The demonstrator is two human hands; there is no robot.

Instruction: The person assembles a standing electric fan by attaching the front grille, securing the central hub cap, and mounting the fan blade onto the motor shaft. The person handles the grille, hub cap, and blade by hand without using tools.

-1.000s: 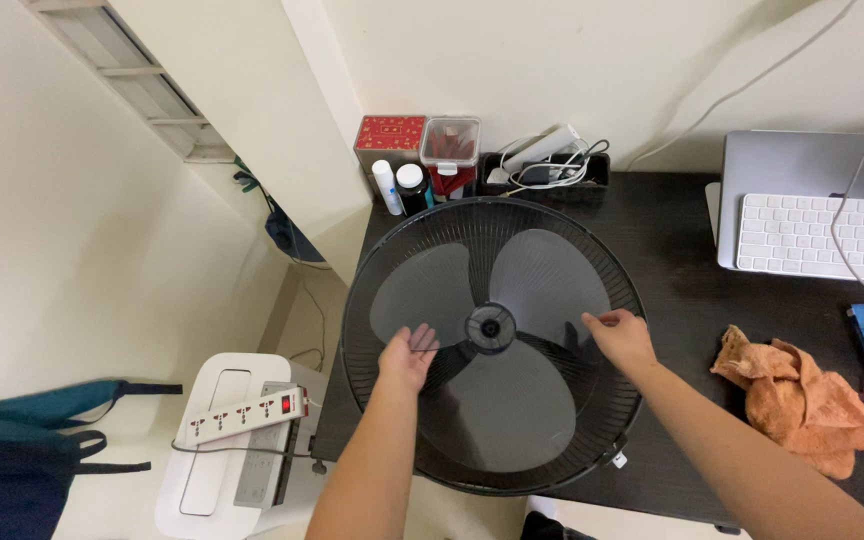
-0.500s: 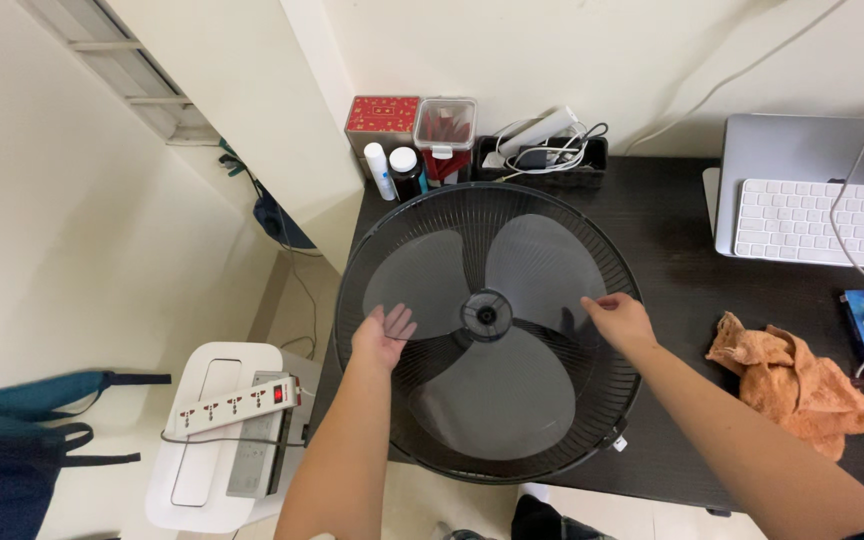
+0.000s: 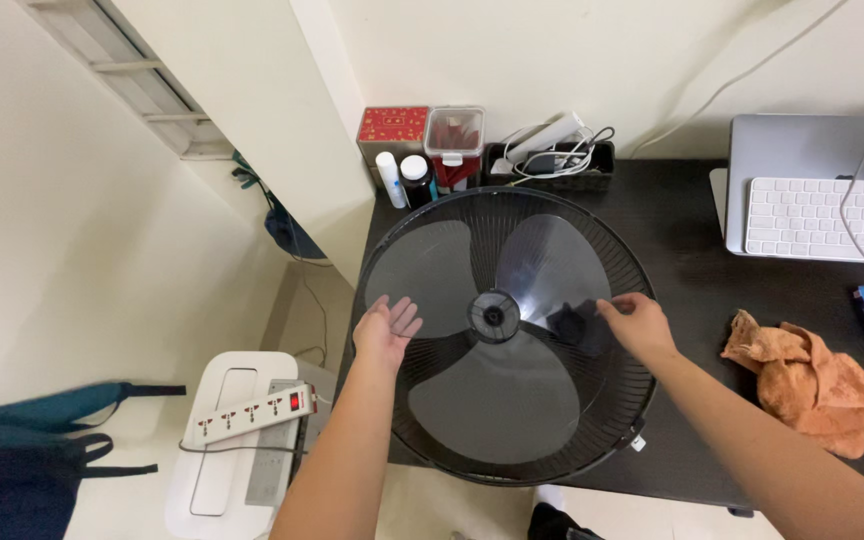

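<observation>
The black desk (image 3: pixel 692 280) carries most of what matters, and lying flat on its left end, with its near-left edge hanging past the desk's corner, is the round black fan guard (image 3: pixel 422 400), the grey three-lobed blade (image 3: pixel 487 385) sitting inside it around a dark central hub (image 3: pixel 493 316). Because part of the guard overhangs, any pressure is best directed downward over the desk rather than onto the unsupported rim, and the guard should be kept steady while the blade is handled. The left hand (image 3: pixel 386 330) rests at the guard's left edge with its fingers spread and nearly flat, closed on nothing; a firmer brace there would probably stop the guard from sliding. The right hand (image 3: pixel 640 322) lies on the guard's right side, fingertips drawn together toward a small dark patch beside the hub, though whether they actually pinch something cannot be told from this angle. An orange cloth (image 3: pixel 812 385) lies crumpled just to the right, near enough to snag a sleeve. Below the desk's left edge, a white power strip (image 3: pixel 247 414) sits on a white box, well clear.
</observation>
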